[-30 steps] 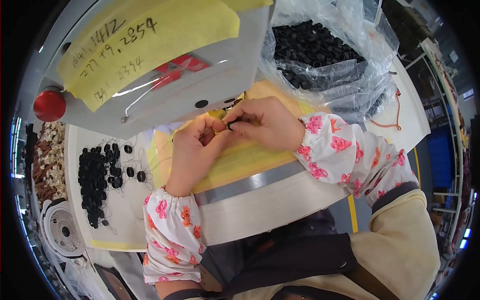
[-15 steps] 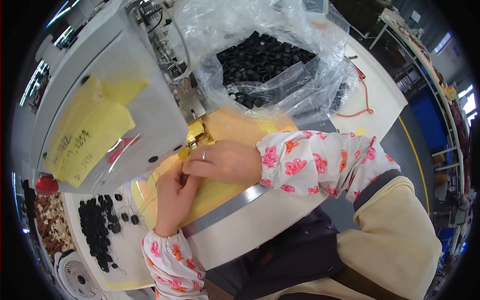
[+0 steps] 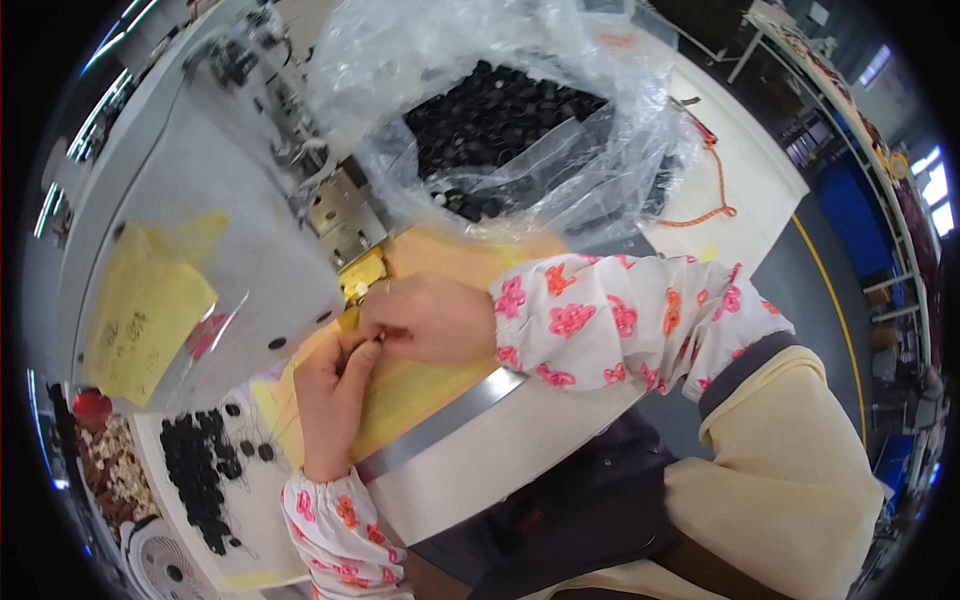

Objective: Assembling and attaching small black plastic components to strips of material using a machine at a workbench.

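Note:
My left hand [image 3: 332, 405] and my right hand [image 3: 425, 318] meet over the yellow-covered work surface beside a white sewing machine [image 3: 250, 285]. The left thumb and index finger are pinched together, touching the right fingertips. My right fingers are curled inward, with a ring on one of them. Whatever lies between the fingertips is too small and too covered to name. Just beyond the hands sits a shiny brass-coloured machine part [image 3: 362, 274], partly hidden by the right hand. Both forearms wear white sleeves with a pink and orange print.
A clear plastic bag [image 3: 590, 190] full of small black ring-like pieces [image 3: 505, 120] lies behind the hands. At the left, several black pieces [image 3: 195, 470] with loose threads rest on the white table [image 3: 480, 455]. An orange cord [image 3: 722, 185] lies at the right.
The whole view has shifted slightly, so the machine and bag appear further left. My fingers remain together, and the right fingertips now show more clearly, bent in against the left thumb.

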A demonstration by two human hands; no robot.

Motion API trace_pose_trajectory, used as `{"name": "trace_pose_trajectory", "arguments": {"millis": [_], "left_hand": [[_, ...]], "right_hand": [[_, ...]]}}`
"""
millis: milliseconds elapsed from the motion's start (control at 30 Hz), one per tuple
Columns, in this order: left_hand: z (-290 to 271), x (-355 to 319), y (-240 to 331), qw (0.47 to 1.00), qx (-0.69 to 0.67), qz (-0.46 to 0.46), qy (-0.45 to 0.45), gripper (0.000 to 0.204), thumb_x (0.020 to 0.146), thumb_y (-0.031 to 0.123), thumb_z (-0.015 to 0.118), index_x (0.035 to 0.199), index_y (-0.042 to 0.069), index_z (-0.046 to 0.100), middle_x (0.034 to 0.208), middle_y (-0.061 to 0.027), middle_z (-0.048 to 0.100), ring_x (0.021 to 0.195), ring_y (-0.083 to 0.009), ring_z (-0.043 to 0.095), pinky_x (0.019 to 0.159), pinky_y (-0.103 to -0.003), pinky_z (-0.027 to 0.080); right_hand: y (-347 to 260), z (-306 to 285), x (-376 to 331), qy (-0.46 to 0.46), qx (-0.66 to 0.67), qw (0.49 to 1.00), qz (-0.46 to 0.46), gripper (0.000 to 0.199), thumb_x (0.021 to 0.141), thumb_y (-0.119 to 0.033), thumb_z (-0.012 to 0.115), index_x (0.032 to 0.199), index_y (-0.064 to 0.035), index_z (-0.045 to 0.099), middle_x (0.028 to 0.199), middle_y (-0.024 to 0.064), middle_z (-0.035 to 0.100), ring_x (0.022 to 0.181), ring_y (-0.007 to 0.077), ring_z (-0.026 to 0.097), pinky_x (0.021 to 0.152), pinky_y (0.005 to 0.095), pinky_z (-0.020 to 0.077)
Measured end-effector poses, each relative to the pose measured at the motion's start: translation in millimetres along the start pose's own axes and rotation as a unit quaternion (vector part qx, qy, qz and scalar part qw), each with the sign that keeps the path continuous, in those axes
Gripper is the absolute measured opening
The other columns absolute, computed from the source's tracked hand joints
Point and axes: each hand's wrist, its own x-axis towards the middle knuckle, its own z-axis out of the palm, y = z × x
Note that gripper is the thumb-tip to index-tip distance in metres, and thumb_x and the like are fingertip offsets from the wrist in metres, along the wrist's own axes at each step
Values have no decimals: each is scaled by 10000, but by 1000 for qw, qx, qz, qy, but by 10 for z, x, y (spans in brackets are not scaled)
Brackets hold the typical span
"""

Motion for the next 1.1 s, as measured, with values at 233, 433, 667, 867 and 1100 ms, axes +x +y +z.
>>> {"name": "trace_pose_trajectory", "arguments": {"millis": [233, 433, 667, 867, 1100], "left_hand": [[60, 124, -93, 992, 101, 45, 55, 163, 768, 143, 613, 856, 6, 612, 528, -2, 473, 463, -65, 404, 469, -209, 337], [66, 197, -88, 984, 152, 26, 90, 210, 771, 230, 607, 848, 39, 647, 504, -8, 510, 454, -67, 429, 464, -226, 347], [81, 203, -56, 986, 141, 8, 86, 239, 776, 252, 606, 822, 21, 650, 544, -20, 562, 458, -59, 445, 465, -216, 354], [87, 213, -55, 988, 126, -6, 86, 253, 789, 259, 600, 840, 17, 651, 568, -18, 583, 489, -49, 464, 492, -201, 369], [70, 217, 9, 986, 143, -53, 75, 252, 790, 251, 606, 849, 9, 647, 617, -13, 615, 532, -35, 492, 520, -192, 382]], "right_hand": [[24, -146, 78, -7, 35, 990, 139, 138, 646, -23, 637, 756, 8, 560, 670, 104, 581, 590, 189, 580, 542, 279, 469], [41, -148, 102, -16, -69, 991, 115, 139, 648, -20, 651, 750, 16, 564, 659, 110, 579, 578, 193, 572, 539, 282, 464], [73, -129, 88, 31, -68, 993, 94, 114, 658, -27, 650, 736, 7, 575, 671, 115, 580, 591, 238, 568, 531, 308, 453], [134, -103, 79, 40, -124, 991, 19, 92, 661, -13, 629, 738, 1, 581, 724, 102, 577, 676, 275, 545, 589, 339, 443], [140, -98, 83, 46, -125, 991, 13, 69, 669, -12, 613, 730, -1, 581, 729, 100, 570, 687, 282, 540, 602, 349, 435]]}}
